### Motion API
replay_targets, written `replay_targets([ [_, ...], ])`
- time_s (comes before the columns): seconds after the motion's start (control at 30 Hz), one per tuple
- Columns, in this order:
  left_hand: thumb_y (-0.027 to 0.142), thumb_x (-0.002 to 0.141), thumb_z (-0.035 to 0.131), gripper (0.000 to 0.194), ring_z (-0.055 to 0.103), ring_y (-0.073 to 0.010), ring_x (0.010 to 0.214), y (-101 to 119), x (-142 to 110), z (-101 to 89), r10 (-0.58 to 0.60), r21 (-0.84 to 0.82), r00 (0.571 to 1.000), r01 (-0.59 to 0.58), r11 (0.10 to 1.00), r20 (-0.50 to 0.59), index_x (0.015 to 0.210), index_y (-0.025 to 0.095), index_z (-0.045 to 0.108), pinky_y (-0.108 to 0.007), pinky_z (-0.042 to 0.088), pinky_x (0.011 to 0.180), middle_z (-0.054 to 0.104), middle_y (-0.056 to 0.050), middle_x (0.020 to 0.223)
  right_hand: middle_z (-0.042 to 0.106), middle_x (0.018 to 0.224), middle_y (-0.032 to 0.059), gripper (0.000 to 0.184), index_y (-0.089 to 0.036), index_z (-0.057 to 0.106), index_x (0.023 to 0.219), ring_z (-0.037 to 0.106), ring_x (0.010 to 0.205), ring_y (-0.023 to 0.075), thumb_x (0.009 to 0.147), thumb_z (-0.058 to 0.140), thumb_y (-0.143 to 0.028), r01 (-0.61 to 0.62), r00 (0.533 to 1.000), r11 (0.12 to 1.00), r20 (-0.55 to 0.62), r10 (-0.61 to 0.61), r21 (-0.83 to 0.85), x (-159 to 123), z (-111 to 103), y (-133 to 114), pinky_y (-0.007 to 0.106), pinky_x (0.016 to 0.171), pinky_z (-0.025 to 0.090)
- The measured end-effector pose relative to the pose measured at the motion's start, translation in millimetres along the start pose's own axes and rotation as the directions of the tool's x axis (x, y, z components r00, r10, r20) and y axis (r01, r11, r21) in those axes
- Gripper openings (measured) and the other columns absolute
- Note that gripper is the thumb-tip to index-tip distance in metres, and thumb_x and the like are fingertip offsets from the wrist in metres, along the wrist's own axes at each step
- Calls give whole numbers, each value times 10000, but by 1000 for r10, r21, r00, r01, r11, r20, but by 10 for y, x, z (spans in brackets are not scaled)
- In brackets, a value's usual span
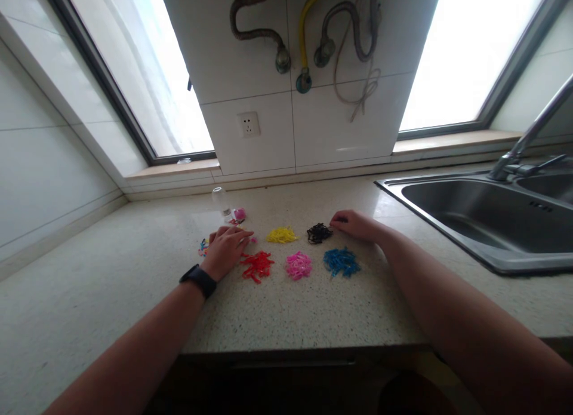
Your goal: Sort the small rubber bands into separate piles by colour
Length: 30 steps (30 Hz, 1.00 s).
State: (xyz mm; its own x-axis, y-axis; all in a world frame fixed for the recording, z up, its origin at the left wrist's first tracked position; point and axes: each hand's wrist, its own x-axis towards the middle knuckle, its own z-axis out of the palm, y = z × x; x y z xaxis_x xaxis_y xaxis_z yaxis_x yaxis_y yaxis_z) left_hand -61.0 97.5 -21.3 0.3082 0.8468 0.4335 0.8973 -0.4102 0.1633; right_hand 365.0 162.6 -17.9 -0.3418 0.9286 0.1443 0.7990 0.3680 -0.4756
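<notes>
Small heaps of what look like rubber bands lie on the counter, sorted by colour: yellow bands [282,234], black bands [319,233], red bands [257,266], pink bands [298,265] and blue bands [341,262]. My left hand [226,248], with a dark watch on its wrist, rests palm down with fingers stretched out. It partly covers a mixed-colour heap [203,247], left of the red one. At the right edge of the black heap, my right hand [351,224] has its fingertips pinched together. Whatever they hold, if anything, is too small to make out.
A clear plastic container [219,201] lies behind my left hand, with a pink object [240,214] beside it. On the right is a steel sink [447,224] with a faucet [505,164]. Hoses and a power socket [248,124] are on the tiled wall.
</notes>
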Motion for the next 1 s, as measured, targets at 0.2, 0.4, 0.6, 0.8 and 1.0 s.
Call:
replay_targets([
  [0.2, 359, 966, 638, 188, 552, -284, 1113, 12, 17, -15, -22, -1, 1000, 22, 1000, 16, 1069, 385, 793, -445, 391, 979, 723, -19, 1140, 769, 938, 87, 282, -192, 759, 971, 678, 840, 219, 908, 583, -403, 0, 1000, 1000, -5, 0, 10, -7, -6, -12, 328, 777, 491],
  [0.4, 354, 935, 677, 131, 557, -298, 1103, 46, 17, -45, -36, 26, 999, 36, 999, 1, 978, 347, 801, -453, 385, 957, 730, -31, 1098, 774, 936, 81, 284, -187, 761, 970, 682, 833, 220, 904, 582, -398, -1, 1000, 999, -10, 1, 32, -5, 1, 9, 333, 771, 492],
  [0.6, 315, 958, 637, 128, 583, -288, 1090, 42, 5, -11, -36, 13, 997, 37, 999, -62, 976, 283, 759, -434, 411, 929, 739, -30, 1096, 773, 936, 84, 290, -191, 763, 967, 683, 842, 224, 904, 585, -410, -2, 1000, 1000, -7, 3, 24, -4, -6, 2, 334, 781, 496],
  [0.8, 319, 987, 602, 143, 620, -254, 1041, 68, 6, -9, -26, -96, 986, 10, 995, -167, 998, 241, 721, -394, 449, 937, 742, -44, 1058, 774, 948, 86, 284, -194, 764, 969, 685, 851, 216, 909, 583, -405, -18, 1000, 1000, 3, 18, 16, -18, -17, -38, 323, 791, 499],
  [1.0, 332, 1002, 575, 177, 615, -236, 981, 203, 31, -7, 17, -218, 967, -74, 973, -254, 974, 209, 699, -387, 472, 929, 717, -59, 983, 771, 924, 78, 281, -201, 761, 965, 677, 823, 211, 899, 590, -413, -23, 1000, 1000, 8, 23, -15, -6, -21, -67, 317, 749, 483],
])
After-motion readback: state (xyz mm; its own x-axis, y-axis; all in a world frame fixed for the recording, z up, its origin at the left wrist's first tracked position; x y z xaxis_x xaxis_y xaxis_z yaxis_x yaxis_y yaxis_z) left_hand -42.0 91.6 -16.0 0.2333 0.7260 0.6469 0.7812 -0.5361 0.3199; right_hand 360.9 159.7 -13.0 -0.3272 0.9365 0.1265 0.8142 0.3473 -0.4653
